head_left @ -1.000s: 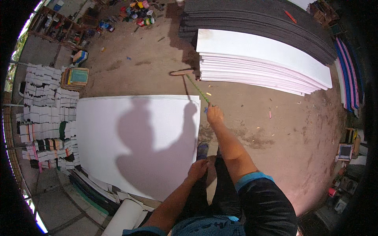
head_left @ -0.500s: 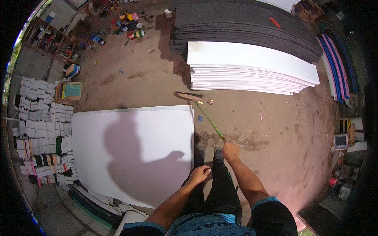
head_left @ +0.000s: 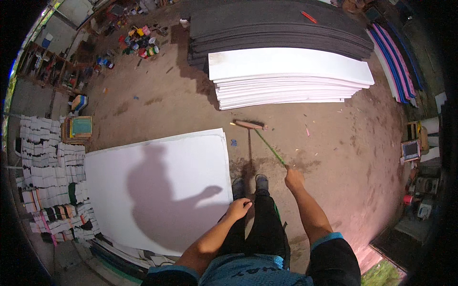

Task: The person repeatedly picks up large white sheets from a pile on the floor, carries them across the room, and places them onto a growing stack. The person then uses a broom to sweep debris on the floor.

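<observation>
Dirt floor [head_left: 167, 102] with foam sheets [head_left: 286, 78]

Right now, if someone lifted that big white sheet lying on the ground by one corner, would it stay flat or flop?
The big white sheet looks thin and wide, so it would probably sag or bend when lifted by a corner. It resembles the stacked white sheets, seemingly foam board, so likely light for its size. Lying flat on the dirt floor, it should slide rather than tip.

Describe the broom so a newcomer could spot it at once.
Start at the stack of white sheets on the dirt floor. Just before it lies the broom: a brown head and thin green handle running to the right hand, the only long stick there.
</observation>
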`<state>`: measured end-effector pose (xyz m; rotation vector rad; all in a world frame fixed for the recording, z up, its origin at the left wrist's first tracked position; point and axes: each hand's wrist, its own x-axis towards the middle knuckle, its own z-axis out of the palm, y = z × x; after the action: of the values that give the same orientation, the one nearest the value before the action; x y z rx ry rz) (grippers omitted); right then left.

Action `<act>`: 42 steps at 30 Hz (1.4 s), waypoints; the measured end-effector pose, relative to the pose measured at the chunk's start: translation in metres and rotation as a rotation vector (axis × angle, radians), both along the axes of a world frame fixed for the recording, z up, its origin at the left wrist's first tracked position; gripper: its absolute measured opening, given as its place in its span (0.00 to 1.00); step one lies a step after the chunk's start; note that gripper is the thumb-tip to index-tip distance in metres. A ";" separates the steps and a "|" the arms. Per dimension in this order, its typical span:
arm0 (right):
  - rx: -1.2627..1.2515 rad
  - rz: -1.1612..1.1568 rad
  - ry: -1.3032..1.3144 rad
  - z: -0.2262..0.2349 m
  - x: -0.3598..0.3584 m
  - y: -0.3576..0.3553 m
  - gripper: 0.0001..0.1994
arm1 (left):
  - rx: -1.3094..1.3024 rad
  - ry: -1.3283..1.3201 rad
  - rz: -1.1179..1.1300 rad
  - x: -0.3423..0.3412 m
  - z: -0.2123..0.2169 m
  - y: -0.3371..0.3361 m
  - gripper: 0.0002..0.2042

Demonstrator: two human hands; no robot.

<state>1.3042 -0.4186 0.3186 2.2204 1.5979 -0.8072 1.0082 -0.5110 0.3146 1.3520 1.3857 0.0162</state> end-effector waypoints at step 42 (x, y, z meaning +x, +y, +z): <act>0.028 -0.744 0.478 -0.137 -0.084 -0.107 0.18 | 0.011 0.070 -0.247 0.003 0.011 0.028 0.17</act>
<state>1.2205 -0.5255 0.1821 2.8165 0.8815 -1.6074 1.0114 -0.4830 0.3260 1.5372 1.2687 -0.1893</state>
